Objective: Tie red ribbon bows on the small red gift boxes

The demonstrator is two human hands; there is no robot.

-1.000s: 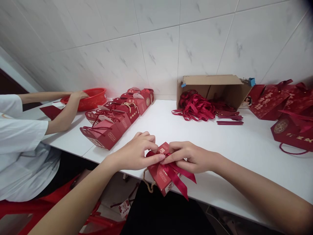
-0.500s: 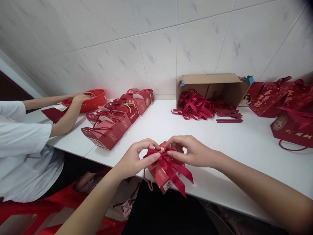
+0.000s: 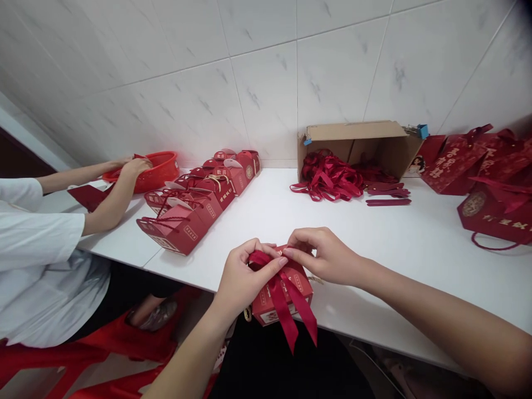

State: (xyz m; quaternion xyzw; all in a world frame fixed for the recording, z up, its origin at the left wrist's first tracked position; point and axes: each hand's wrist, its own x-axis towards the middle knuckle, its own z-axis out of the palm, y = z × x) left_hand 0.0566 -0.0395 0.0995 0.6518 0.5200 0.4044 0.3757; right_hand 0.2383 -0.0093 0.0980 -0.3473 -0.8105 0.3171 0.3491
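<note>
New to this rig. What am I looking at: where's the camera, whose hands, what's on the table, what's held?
No machine here: a person works bare-handed. Every picture comes from one camera on their head, looking forward and down.

The left hand has a dark red ribbon between thumb and fingers, over a red box at the table's near edge. The right hand is at the box's top; its exact grip is hidden.

On the white table: a row of red boxes to the left, a cardboard carton with a ribbon pile at the back, and more red packages at right.

Far left, a co-worker's hands reach a red basin.
</note>
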